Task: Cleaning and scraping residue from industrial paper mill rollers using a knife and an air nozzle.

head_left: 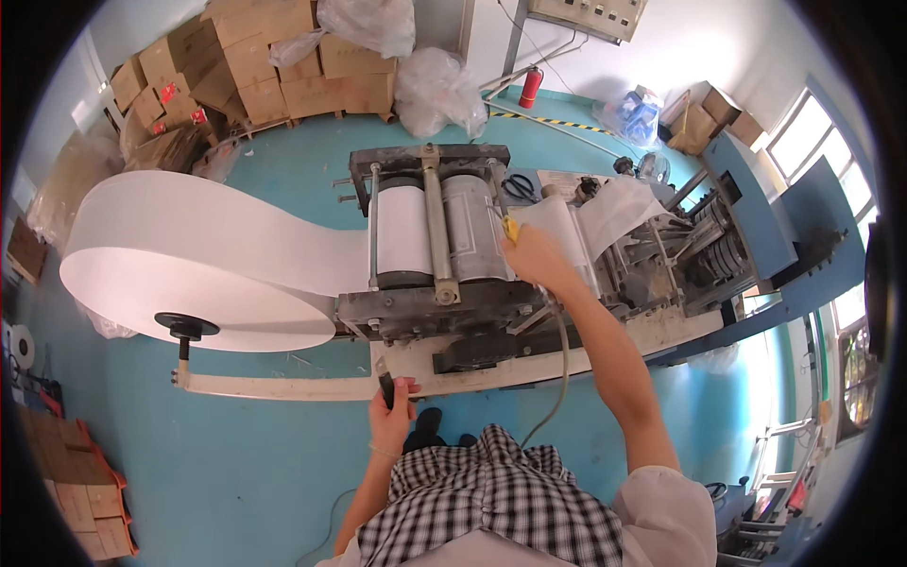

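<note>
Checked black-and-white apron cloth fills the bottom edge, the wearer's arms reaching out on either side. Closed around a small yellow tool, the right hand is over the machine, beside a grey roller with a faint rectangular outline on its dull surface. The left hand grips a black-handled tool with a pale tip, upright before the machine's near edge; its exact kind is unclear. Beyond the grey roller, to the left, is a white-covered roller, and from it a broad paper web runs to a huge white paper roll. Teal floor spreads around the machine; cardboard boxes and clear plastic bags are heaped at the back, near a red fire extinguisher. Dark-handled scissors lie just behind the right hand. A metal bar crosses between the rollers, a hose hangs down in front, and the right forearm hides part of the machine.
</note>
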Motion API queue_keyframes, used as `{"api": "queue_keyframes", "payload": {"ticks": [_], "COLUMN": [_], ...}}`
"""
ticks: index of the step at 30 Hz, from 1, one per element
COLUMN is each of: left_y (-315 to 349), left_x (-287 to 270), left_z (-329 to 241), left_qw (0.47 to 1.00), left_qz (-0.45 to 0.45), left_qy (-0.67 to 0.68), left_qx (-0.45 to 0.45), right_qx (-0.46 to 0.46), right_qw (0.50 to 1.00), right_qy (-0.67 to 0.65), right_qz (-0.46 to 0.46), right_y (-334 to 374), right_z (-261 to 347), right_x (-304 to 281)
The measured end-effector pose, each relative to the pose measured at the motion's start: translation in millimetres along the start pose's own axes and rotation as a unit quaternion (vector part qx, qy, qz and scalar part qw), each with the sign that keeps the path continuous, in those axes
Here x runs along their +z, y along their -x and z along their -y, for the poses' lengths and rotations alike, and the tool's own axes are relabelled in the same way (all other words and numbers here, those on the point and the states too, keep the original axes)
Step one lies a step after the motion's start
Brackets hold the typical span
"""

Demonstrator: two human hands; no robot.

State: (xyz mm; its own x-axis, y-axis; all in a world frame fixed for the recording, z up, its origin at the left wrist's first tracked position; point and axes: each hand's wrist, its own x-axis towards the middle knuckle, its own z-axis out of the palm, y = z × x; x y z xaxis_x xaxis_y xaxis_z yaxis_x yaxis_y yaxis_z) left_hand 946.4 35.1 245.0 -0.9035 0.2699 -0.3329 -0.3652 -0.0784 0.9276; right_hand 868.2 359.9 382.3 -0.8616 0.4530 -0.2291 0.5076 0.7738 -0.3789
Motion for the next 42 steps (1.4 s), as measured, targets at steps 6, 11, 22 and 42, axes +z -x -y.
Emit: {"api": "queue_keyframes", "payload": {"ticks": [6, 11, 22, 42], "left_y": [8, 18, 43, 45], "left_x": [-2, 7, 23, 1], "left_z": [17, 15, 29, 28], "left_qw": [1.0, 1.0, 1.0, 0.999], "left_qz": [-0.023, -0.012, -0.023, -0.033], "left_qy": [0.009, -0.004, -0.011, -0.012], "left_qx": [-0.017, -0.025, -0.016, -0.035], "right_qx": [-0.025, -0.059, -0.118, -0.124], "right_qw": [0.999, 0.998, 0.991, 0.984], "right_qy": [-0.012, 0.0, 0.059, 0.114], "right_qz": [-0.018, -0.027, 0.029, 0.055], "right_y": [38, 52, 102, 93], "right_z": [-13, -25, -15, 6], "right_x": [-3, 7, 7, 6]}}
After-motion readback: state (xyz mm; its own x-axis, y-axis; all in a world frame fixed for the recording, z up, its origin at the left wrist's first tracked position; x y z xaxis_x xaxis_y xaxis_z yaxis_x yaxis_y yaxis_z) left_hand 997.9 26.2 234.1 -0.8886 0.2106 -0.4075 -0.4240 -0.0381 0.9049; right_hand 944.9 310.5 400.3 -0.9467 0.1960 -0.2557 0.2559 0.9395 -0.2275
